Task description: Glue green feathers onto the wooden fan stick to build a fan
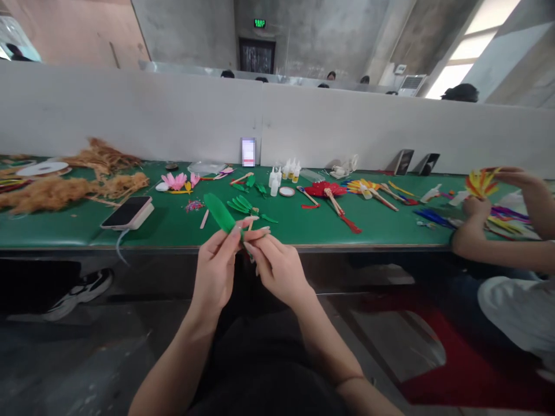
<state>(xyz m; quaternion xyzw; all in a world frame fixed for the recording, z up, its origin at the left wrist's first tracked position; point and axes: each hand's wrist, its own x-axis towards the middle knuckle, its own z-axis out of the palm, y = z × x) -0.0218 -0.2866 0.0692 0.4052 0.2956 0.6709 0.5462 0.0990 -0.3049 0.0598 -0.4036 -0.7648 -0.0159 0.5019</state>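
Note:
A long green feather (219, 212) slants up and to the left from between the fingers of my left hand (219, 260), which is closed on its lower end. My right hand (277, 266) meets it at the feather's base, thumb and fingers pinched together; what they grip there is too small to make out. Both hands are in front of the table's near edge. Just beyond them more green feathers (243, 205) lie fanned out on the green table (186, 231). A small wooden stick (204, 219) lies to their left.
Small glue bottles (274, 184) stand past my hands, near a propped phone (248, 152). Pink petals (176, 181), brown fibre (47, 195) and a charging phone (128, 212) lie left. A red feather fan (325, 189) lies right. At far right a co-worker's hands (477, 207) hold yellow-red feathers.

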